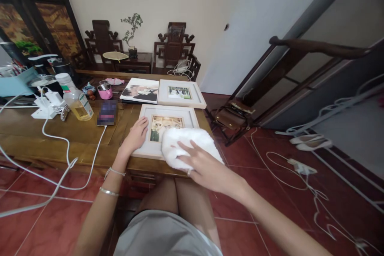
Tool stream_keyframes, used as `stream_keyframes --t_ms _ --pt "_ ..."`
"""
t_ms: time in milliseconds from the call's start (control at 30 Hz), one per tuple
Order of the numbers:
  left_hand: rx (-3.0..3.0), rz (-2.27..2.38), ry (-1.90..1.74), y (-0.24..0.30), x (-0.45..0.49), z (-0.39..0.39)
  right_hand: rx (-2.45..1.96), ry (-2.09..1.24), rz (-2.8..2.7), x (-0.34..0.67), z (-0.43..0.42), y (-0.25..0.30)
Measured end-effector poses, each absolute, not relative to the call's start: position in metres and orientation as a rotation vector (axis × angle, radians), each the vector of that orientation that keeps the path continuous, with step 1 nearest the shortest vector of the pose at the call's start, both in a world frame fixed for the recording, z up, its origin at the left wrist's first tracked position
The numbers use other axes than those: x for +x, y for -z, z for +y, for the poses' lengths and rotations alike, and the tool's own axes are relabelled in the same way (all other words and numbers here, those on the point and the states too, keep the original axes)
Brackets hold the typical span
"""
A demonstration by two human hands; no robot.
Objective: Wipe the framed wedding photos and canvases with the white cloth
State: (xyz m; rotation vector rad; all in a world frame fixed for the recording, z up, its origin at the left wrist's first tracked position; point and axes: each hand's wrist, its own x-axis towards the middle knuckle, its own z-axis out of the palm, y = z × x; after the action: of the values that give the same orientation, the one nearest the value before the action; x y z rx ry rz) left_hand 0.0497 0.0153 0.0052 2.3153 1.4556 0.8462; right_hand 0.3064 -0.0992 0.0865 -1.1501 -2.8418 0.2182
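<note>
A white-framed picture (168, 115) lies flat at the near right end of a low wooden table (75, 136). My left hand (135, 135) rests open on the frame's left edge, fingers flat. My right hand (204, 165) presses a fluffy white cloth (186, 141) onto the frame's lower right part, fingers spread over the cloth. The cloth hides that corner of the frame.
Behind lie a second white frame (181, 93) and an unframed photo print (141, 90). A phone (107, 113) on a white cable, a bottle (78, 103), a pink cup (105, 91) and a power strip (48, 106) sit left. Cables cross the red tile floor; a wooden chair (234, 116) stands right.
</note>
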Motion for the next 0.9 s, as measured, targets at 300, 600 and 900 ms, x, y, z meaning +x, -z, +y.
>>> stream_keyframes --t_ms 300,600,900 --pt "2.347 1.409 -0.814 -0.007 0.047 0.015 -1.411 0.095 -2.731 0.307 0.013 -0.064" --pt "2.346 1.425 -0.807 -0.01 0.048 0.016 -1.493 0.157 -2.768 0.29 0.019 -0.064" --pt "2.29 1.448 -0.853 -0.006 0.05 0.013 -1.357 -0.154 -2.865 0.299 -0.106 -0.105"
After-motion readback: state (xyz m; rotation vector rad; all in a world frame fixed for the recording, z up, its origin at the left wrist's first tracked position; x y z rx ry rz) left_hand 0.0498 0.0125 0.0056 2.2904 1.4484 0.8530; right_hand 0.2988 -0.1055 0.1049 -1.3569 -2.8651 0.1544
